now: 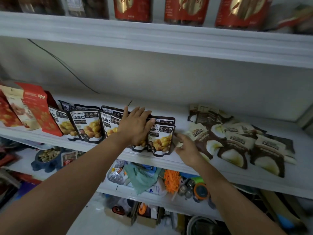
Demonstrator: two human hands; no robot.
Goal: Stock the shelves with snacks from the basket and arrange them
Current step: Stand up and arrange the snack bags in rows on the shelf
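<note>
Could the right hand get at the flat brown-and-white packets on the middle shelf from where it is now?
Probably yes: the right hand is right next to the brown-and-white packets, with nothing between them.

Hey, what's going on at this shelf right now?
A person is straightening a row of standing chestnut pouches on the middle shelf. Their left hand lies flat over the pouches near the row's right end, while the right hand reaches to the side edge of the last pouch. Brown and cream pouches lie flat further right. No basket is in view.
</note>
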